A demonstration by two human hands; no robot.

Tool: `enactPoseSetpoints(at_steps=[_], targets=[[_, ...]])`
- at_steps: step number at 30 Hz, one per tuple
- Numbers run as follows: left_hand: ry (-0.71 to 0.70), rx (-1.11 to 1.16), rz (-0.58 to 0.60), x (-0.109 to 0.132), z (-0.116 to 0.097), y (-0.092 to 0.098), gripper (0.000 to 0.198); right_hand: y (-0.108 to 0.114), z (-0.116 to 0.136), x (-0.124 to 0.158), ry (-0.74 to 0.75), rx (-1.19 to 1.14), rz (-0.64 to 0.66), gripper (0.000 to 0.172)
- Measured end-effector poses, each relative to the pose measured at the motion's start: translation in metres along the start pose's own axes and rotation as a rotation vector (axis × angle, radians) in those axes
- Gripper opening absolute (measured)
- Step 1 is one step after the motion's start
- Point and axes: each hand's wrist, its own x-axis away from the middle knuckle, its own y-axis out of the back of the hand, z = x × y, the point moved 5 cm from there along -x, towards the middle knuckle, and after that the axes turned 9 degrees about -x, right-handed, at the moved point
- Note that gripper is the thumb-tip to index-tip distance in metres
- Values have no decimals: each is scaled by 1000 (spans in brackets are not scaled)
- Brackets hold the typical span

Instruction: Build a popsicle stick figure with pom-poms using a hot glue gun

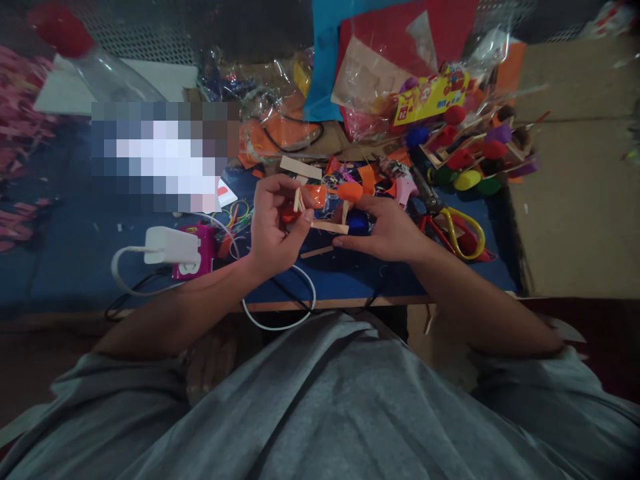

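Observation:
A small craft made of flat wooden sticks is held between both hands above the blue table. My left hand pinches its left end between thumb and fingers, and short stick ends stick up there. At the other end, my right hand is closed round the craft, with the thumb below; its far fingers are partly hidden. An orange rounded piece sits on top of a short upright stick by the right fingers. Beneath the hands lie a loose wooden stick and a shiny blue piece.
Yellow-handled scissors lie right of my right hand. Several stick crafts with coloured round pieces stand behind them, beside cardboard. A white charger sits in a magenta socket block. Its white cable loops over the table edge.

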Motion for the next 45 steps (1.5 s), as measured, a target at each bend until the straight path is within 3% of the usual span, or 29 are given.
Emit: enactPoseSetpoints(at_steps=[7, 13, 17, 19, 22, 24, 29, 33, 40, 45], targets=[[6, -27, 24, 4, 2, -1, 52, -3, -5, 1, -20, -69, -3, 38], [9, -48, -19, 3, -3, 1, 47, 7, -16, 2, 116, 194, -229, 72], [20, -50, -57, 0, -1, 4, 50, 16, -2, 8, 207, 497, -358, 46], [-12, -11, -75, -1, 0, 6, 50, 17, 8, 12, 239, 557, -374, 43], [26, 9, -96, -3, 6, 9, 52, 11, 17, 14, 235, 475, -331, 50], [49, -5, -115, -4, 10, 11, 54, 6, 16, 12, 153, 333, -301, 52], [-77, -36, -131, -4, 8, 10, 51, -10, 1, 3, -162, -148, -259, 65], [-163, -41, -116, -1, 0, 6, 44, -15, -4, 0, -233, -382, -299, 67], [-210, -99, -130, 1, -12, 3, 45, -14, 2, 3, -114, -309, -320, 62], [-350, -75, -118, 1, -18, 2, 35, -11, 4, 4, -59, -154, -376, 65]])
